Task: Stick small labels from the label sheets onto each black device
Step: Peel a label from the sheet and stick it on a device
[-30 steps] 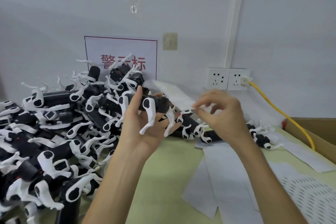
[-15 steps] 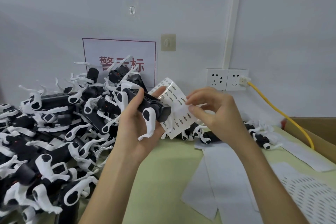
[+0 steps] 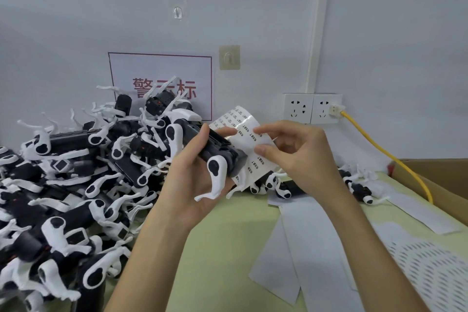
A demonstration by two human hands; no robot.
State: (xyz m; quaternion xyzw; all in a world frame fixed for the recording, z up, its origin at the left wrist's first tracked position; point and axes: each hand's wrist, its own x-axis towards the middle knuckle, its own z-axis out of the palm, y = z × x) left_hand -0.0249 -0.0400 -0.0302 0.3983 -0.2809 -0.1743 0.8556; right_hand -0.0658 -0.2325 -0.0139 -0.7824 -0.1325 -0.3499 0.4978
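Observation:
My left hand (image 3: pixel 192 180) grips a black device with white curved arms (image 3: pixel 217 152), lifted above the table, and its fingers also hold a label sheet (image 3: pixel 243 134) printed with small labels behind the device. My right hand (image 3: pixel 296 157) pinches the sheet's right part with thumb and forefinger, just right of the device. A big pile of the same black devices (image 3: pixel 76 180) covers the table's left side. A few more devices (image 3: pixel 359 190) lie behind my right wrist.
Spent white backing sheets (image 3: pixel 304 240) lie on the green table (image 3: pixel 222 248) under my right forearm. A perforated sheet (image 3: pixel 430 266) lies at the right. A cardboard box (image 3: pixel 435 180) and a yellow cable (image 3: pixel 379 152) stand at the far right. Wall sockets (image 3: pixel 311 109) are behind.
The label sheet has come up behind the device, held by my left fingers. My right hand moved onto the sheet and now pinches at its labels. The device tilted slightly.

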